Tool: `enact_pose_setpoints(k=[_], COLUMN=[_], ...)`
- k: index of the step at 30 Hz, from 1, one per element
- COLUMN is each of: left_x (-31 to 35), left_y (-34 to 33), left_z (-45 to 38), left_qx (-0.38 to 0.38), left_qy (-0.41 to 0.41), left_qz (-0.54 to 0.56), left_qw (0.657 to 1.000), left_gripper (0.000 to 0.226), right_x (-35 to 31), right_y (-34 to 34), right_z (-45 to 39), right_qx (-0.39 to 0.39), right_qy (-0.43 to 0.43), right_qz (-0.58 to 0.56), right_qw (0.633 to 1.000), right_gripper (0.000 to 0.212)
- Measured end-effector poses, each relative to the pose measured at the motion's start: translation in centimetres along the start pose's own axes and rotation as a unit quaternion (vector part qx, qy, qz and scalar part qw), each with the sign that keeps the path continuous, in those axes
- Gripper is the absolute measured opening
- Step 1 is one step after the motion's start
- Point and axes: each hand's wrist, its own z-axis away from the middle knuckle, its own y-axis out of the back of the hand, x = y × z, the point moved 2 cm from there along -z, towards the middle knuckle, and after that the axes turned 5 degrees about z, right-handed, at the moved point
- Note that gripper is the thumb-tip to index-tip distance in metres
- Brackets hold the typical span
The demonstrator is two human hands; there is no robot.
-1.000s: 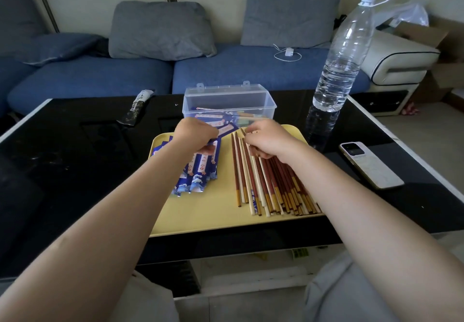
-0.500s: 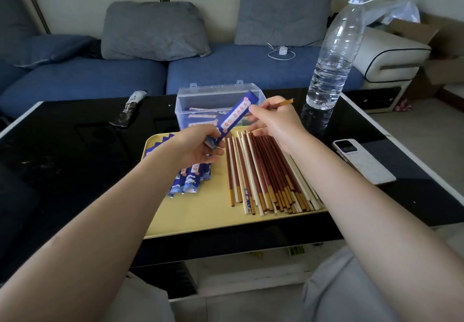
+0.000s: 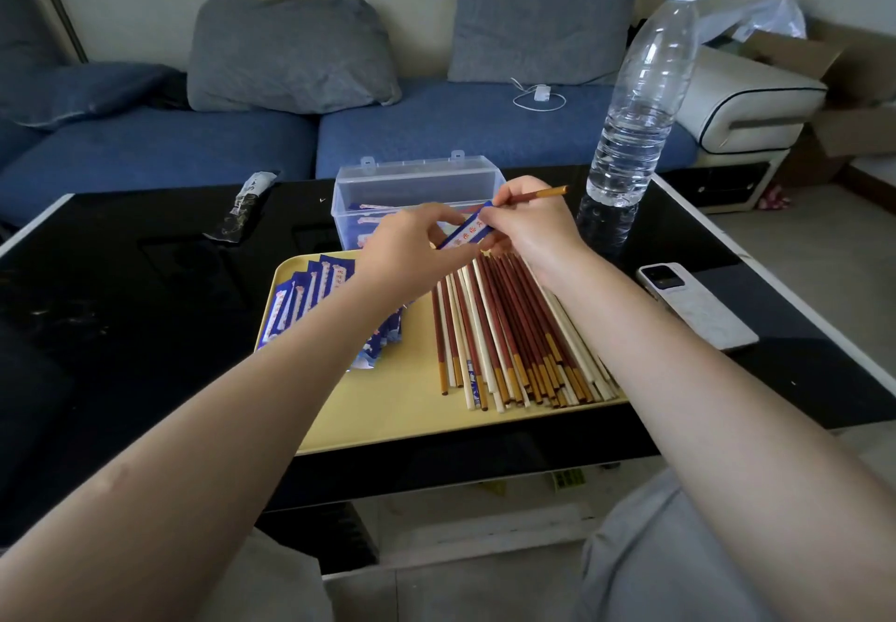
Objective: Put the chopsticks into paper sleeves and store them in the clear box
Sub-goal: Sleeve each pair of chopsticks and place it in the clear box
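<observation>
Left hand (image 3: 409,253) pinches a blue sleeve (image 3: 464,231) above the tray's (image 3: 388,408) far edge, while the right hand (image 3: 531,228) grips a chopstick (image 3: 543,194) at the sleeve's upper end. Loose chopsticks (image 3: 509,330) and spare sleeves (image 3: 310,292) lie on the tray, the box (image 3: 412,185) just behind.
</observation>
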Motion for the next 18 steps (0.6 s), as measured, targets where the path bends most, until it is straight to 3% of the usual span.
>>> enact_pose_setpoints(k=[3, 6, 9, 12, 14, 18], left_x=[0.4, -0.3, -1.1, -1.4, -1.5, -1.7], left_y=[-0.6, -0.5, -0.4, -0.1, 0.2, -0.1], left_z=[0.1, -0.2, 0.1, 0.9, 1.1, 1.1], left_qx=[-0.021, -0.064, -0.13, -0.185, -0.189, -0.207], left_qy=[0.002, 0.093, 0.232, 0.301, 0.328, 0.339], left_qz=[-0.013, 0.104, 0.318, 0.457, 0.475, 0.45], left_qw=[1.0, 0.988, 0.91, 0.816, 0.794, 0.8], left_gripper=[0.04, 0.025, 0.026, 0.029, 0.031, 0.044], right_x=[-0.2, 0.0, -0.5, -0.6, -0.4, -0.5], right_y=[-0.2, 0.1, 0.6, 1.7, 2.1, 2.1], right_z=[0.2, 0.2, 0.2, 0.1, 0.0, -0.3], right_qx=[-0.007, -0.008, -0.003, 0.039, 0.069, 0.093], right_qy=[0.007, -0.012, -0.014, 0.0, 0.008, -0.005], right_qz=[0.015, -0.04, -0.089, -0.076, -0.06, -0.046], right_qw=[1.0, 0.999, 0.996, 0.996, 0.996, 0.995], right_gripper=[0.015, 0.005, 0.01, 0.018, 0.022, 0.028])
